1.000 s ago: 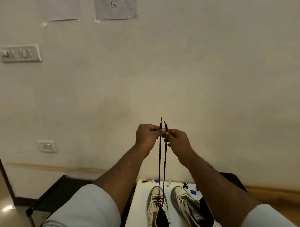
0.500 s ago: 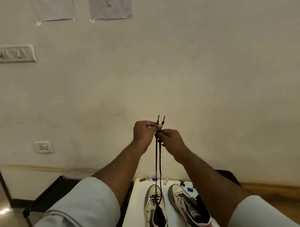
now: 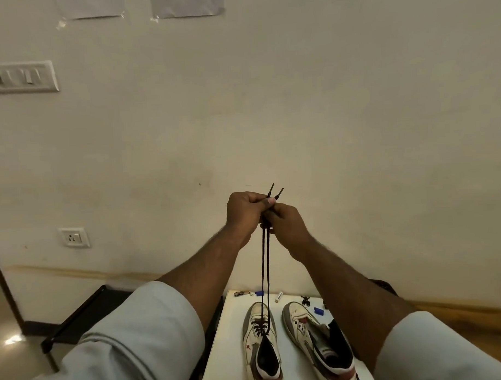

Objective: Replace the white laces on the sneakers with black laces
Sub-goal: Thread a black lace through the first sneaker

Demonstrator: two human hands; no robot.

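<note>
Nearest me, two pale sleeves (image 3: pixel 129 344) fill the lower corners, with bare forearms reaching forward and up. Between them I see a white table (image 3: pixel 223 347) carrying two worn white and grey sneakers, toes pointing away. The left sneaker (image 3: pixel 260 343) has a black lace (image 3: pixel 265 274) threaded through its lower eyelets. The right sneaker (image 3: pixel 320 341) sits just beside it, its tongue open; I cannot tell whether it holds any lace. Small items lie at the table's far edge, among them a blue cap (image 3: pixel 319 310), too small to identify further.

Both strands of the lace rise taut from the left sneaker to my hands, held high in front of the wall. My left hand (image 3: pixel 244 212) has its fingers curled, pinching the strands near their tips. My right hand (image 3: pixel 287 221) touches it, fingers curled around the same strands just below. Two lace tips poke out above the hands.

Behind, a cream wall carries a switch panel (image 3: pixel 21 77), a socket (image 3: pixel 73 237) and two taped papers (image 3: pixel 187 4).
</note>
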